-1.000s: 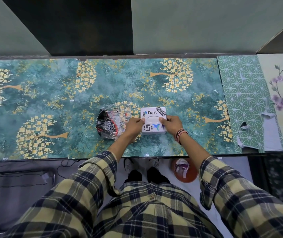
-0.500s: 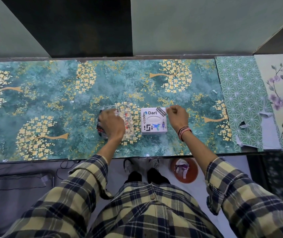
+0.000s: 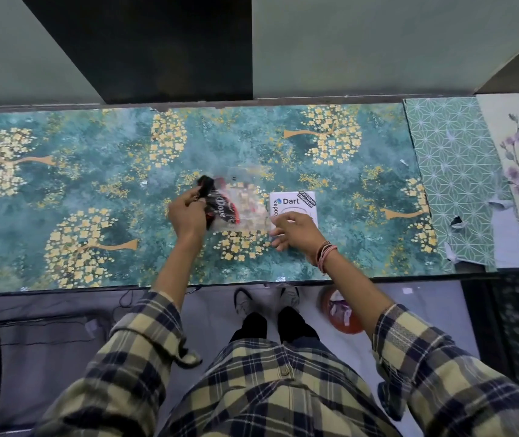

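A clear plastic bag (image 3: 247, 209) hangs over the middle of the bench (image 3: 62, 184). It is stretched sideways between two hands and blurred by motion, and I cannot tell whether it touches the surface. Inside its left end sits a black and red packet (image 3: 220, 207) with white lettering. The person's left grip (image 3: 187, 214) is clenched round that end, with the fingers curled over bag and packet together. The right grip (image 3: 296, 231) appears to pinch the bag's right edge between thumb and fingertips, though the blur leaves this a little uncertain. Just behind the right grip, a white box (image 3: 297, 201) covered in stickers lies flat on the bench. One sticker reads "Dart".

Watching from my remote seat, I judge the step to be opening the bag to get the packet out. To do it well, I would hold the packet firmly with the left grip. I would draw the right edge away gently, so the thin film parts rather than tears. I would also work above the bench, clear of the box, so nothing gets knocked.
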`<state>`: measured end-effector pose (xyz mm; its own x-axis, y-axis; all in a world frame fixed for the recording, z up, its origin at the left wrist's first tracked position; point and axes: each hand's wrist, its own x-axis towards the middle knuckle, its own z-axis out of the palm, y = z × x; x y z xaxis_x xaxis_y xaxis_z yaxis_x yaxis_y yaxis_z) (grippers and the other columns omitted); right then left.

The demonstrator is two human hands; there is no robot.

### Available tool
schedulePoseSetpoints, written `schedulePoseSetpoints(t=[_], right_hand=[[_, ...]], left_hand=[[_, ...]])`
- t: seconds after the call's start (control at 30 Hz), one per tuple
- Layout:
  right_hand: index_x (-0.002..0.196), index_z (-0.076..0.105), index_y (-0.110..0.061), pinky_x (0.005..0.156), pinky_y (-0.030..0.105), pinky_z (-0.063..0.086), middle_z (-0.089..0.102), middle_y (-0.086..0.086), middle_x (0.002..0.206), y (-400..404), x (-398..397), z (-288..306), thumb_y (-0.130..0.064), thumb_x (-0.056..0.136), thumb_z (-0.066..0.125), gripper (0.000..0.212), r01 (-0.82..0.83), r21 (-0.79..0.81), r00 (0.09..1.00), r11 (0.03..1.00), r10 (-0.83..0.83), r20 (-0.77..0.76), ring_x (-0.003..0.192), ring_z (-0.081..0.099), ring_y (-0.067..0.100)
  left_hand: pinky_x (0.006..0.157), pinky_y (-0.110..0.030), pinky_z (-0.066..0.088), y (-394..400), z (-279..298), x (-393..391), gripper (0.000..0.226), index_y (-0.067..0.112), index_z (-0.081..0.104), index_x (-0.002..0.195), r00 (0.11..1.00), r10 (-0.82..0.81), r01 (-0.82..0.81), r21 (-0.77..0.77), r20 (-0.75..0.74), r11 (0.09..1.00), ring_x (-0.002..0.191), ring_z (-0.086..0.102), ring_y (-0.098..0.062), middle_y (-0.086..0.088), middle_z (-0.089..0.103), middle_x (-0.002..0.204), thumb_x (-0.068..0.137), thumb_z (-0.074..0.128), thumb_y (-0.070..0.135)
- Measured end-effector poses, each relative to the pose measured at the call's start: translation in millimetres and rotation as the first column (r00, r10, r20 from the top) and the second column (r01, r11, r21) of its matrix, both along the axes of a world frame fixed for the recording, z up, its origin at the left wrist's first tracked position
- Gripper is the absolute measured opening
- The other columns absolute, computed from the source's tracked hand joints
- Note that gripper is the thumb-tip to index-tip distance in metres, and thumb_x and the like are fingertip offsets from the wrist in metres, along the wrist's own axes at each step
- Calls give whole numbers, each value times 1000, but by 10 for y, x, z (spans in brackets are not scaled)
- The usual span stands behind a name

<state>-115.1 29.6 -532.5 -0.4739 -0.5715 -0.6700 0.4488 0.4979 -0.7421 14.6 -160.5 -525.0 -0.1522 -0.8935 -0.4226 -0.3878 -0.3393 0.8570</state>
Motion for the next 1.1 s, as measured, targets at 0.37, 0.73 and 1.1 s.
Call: schedulePoseSetpoints(t=[0.37,0.73,1.1], right_hand=[[125,51,-10,61,40,62,59,31,126,254,-138,250,-63,94,56,62,326,-190,840,926,-191,509,84,63,35],[124,64,7,71,23,62,79,-2,95,1442,310,300,-9,95,61,33,140,-328,990,934,-136,35,80,75,9],[129,69,-4,85,16,52,61,2,129,2676,742,-171,-16,102,58,31,-75,-180,975,981,35,-218,113,59,-9]], left_hand=[[48,-26,49,898,270,59,37,12,80,88,661,-706,744,102,-256,660,45,54,-22,-11,63,55,90,56,-16],[70,-42,64,1726,127,66,33,11,64,131,749,-563,662,431,-351,613,88,73,-28,-16,73,110,98,62,8],[60,-32,49,2896,-307,191,36,-4,65,89,892,-309,448,554,-330,702,54,60,-17,-11,66,70,85,34,-20]])
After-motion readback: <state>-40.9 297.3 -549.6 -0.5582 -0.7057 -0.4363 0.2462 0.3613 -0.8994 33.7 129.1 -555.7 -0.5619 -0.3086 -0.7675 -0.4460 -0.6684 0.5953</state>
